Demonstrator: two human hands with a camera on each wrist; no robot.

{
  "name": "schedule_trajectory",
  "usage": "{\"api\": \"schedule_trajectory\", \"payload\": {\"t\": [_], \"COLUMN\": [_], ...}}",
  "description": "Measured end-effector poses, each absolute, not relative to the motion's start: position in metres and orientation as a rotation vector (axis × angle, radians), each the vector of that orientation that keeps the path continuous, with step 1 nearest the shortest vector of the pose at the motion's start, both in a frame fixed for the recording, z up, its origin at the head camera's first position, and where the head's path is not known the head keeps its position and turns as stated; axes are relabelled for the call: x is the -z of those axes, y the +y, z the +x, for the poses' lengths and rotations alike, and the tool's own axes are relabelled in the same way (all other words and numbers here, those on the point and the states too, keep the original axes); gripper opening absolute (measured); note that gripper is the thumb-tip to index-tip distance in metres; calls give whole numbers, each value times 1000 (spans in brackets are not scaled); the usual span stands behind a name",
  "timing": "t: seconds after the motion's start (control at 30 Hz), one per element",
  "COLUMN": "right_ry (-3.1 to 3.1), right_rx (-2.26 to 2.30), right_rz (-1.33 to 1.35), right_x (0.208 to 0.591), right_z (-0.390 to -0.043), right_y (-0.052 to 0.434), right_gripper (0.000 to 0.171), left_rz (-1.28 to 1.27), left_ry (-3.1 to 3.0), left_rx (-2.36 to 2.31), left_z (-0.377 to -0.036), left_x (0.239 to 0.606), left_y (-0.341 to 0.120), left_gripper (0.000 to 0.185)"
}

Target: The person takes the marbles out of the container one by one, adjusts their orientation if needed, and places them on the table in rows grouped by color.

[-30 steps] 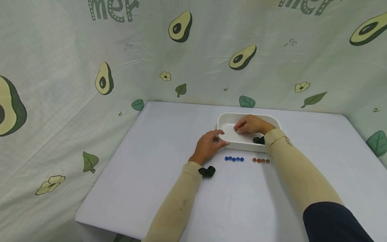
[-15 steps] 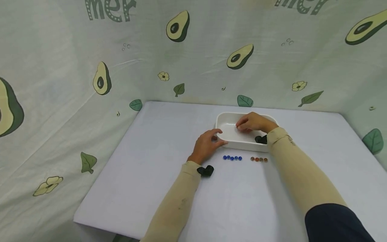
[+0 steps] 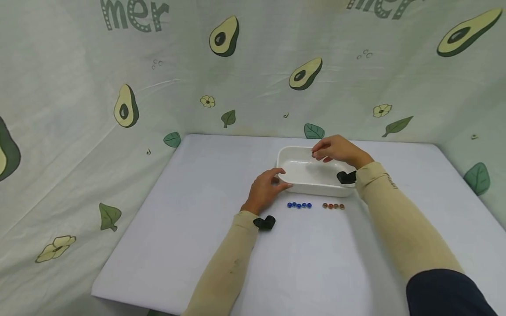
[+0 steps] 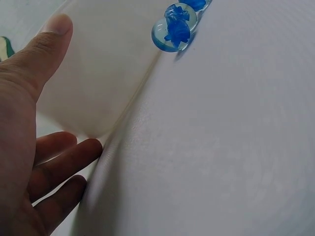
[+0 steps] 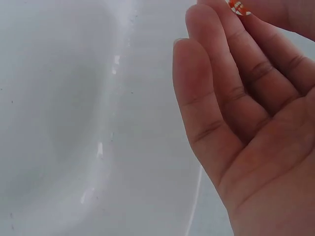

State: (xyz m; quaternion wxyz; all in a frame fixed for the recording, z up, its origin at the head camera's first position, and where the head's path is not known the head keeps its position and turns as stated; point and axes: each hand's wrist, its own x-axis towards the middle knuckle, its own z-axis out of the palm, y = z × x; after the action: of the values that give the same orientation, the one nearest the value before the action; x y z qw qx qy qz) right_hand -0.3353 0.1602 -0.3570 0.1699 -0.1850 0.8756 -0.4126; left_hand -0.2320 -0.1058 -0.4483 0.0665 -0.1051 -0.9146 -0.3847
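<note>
My right hand (image 3: 341,150) is over the far rim of a white rectangular tray (image 3: 316,189). Its thumb and fingertips pinch a small clear marble with an orange swirl (image 5: 239,7), partly hidden by the fingers in the right wrist view. At the tray's near left corner, my left hand (image 3: 262,191) holds the wall, thumb along the front side and fingers around the left. In front of the tray lies a short row of blue marbles (image 3: 298,206). To its right runs a row of orange-brown marbles (image 3: 330,206).
A white-covered table (image 3: 189,219) carries everything. Behind it hangs a pale cloth (image 3: 261,66) printed with avocados and leaves. A black wrist camera sits on each cuff; the right one (image 3: 346,177) overlaps the tray's right end in the head view.
My right hand has risen from the tray's floor toward its far rim, carrying the orange marble. My left hand keeps its hold on the corner; the whole head view has shifted slightly.
</note>
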Motion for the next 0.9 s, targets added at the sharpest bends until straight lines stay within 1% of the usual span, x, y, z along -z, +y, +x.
{"api": "schedule_trajectory", "payload": {"t": [0.3,0.6,0.9], "right_ry": [2526,2539,2490], "right_rx": [1280,1383,1547], "right_rz": [-500,-477,-458], "right_x": [349,344,346], "right_z": [-326,-305,-289], "right_y": [179,199,208], "right_gripper": [35,39,33], "left_rz": [-322,-339,-321], "left_ry": [-2741,-2713,-2720], "left_rx": [1164,1153,1159], "left_z": [-235,-236,-235], "left_x": [449,450,451], "left_y": [-106,-105,-105], "left_gripper": [45,45,45]}}
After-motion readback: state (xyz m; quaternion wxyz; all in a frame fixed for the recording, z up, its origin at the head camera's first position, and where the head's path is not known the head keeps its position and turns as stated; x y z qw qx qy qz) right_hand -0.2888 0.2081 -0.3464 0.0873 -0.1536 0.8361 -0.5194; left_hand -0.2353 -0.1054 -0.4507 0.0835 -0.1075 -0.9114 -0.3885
